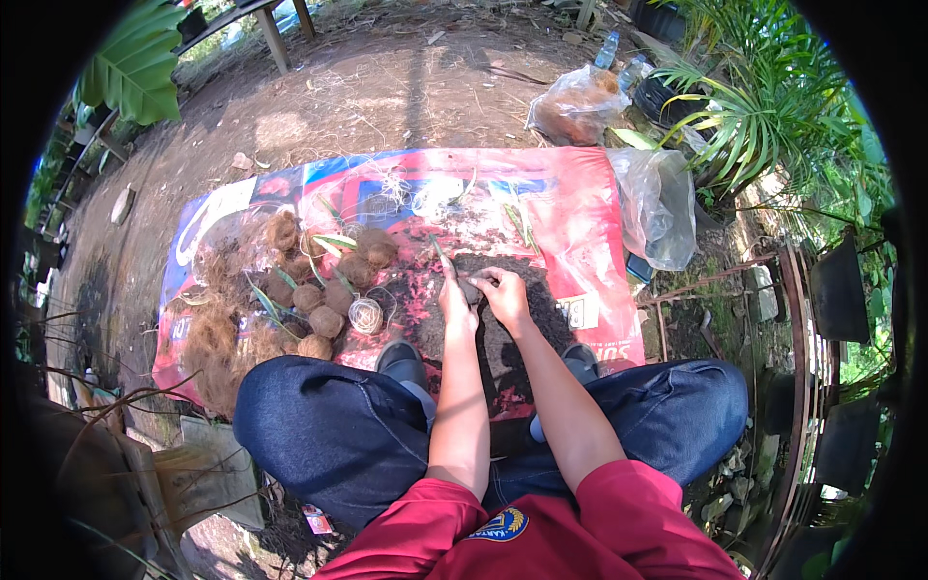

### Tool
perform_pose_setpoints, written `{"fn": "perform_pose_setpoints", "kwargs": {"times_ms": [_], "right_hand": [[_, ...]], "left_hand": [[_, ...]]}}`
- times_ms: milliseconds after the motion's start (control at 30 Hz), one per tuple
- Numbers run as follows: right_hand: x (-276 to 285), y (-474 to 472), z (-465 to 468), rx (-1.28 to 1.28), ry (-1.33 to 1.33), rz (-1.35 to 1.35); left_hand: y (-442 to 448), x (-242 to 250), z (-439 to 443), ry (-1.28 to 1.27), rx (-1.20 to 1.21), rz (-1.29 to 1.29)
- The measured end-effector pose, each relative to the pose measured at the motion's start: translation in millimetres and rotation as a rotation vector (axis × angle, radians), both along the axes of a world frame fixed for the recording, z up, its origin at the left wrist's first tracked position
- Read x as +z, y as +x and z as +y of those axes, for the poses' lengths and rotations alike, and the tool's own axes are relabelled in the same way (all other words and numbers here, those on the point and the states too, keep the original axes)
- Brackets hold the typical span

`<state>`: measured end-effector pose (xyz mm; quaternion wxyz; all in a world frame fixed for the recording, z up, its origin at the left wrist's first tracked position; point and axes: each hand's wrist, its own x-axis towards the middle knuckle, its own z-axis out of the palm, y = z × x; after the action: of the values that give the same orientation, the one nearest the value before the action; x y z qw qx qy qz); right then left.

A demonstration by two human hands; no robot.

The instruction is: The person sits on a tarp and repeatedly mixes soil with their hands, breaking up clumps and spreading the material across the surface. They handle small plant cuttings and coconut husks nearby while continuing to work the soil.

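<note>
My left hand (455,299) cups a dark clump of soil (472,291), and a narrow green leaf cutting (436,245) sticks up from its fingers. From the other side my right hand (505,296) grips the same clump with bent fingertips. Below both hands, dark loose soil (554,312) is spread on a red and blue printed plastic sheet (587,217). To the left lie several round balls wrapped in brown fibre (326,321), some with green leaves standing out. A ball of pale string (366,316) rests beside them.
Loose coconut-like fibre (210,341) covers the sheet's left side. Tangled string (395,188) and leaf pieces (520,226) lie farther off. At right are a clear plastic bag (652,206), a phone-like object (639,268), a bag of brown fibre (576,109) and potted plants (747,123).
</note>
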<state>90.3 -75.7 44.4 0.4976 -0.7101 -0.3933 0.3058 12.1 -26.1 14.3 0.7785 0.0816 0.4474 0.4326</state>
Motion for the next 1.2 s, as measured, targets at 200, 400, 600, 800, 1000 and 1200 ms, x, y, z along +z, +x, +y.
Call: {"fn": "perform_pose_setpoints", "kwargs": {"times_ms": [200, 400, 600, 800, 1000, 1200], "right_hand": [[-12.0, 2.3, 0.7, -0.098, 0.071, 0.534], [-28.0, 16.6, 2.1, -0.243, 0.168, 1.097], [-15.6, 21.9, 17.2, -0.159, 0.261, 1.043], [6.2, 34.6, 50.0, -0.25, 0.124, 0.839], [3.7, 56.3, 54.6, 0.102, -0.185, 0.282], [-20.0, 27.7, 41.6, 0.27, -0.168, 0.278]], "left_hand": [[-4.2, -12.8, 1.3, 0.056, -0.074, -0.203], [-7.2, -17.4, 8.3, -0.122, -0.122, -0.308], [-8.4, -15.5, 10.8, -0.121, -0.132, -0.332], [-2.2, -19.7, 10.5, -0.067, -0.066, -0.402], [-2.1, -26.1, 15.3, -0.007, -0.061, -0.262], [2.6, -27.8, 14.3, 0.025, -0.088, -0.1]]}}
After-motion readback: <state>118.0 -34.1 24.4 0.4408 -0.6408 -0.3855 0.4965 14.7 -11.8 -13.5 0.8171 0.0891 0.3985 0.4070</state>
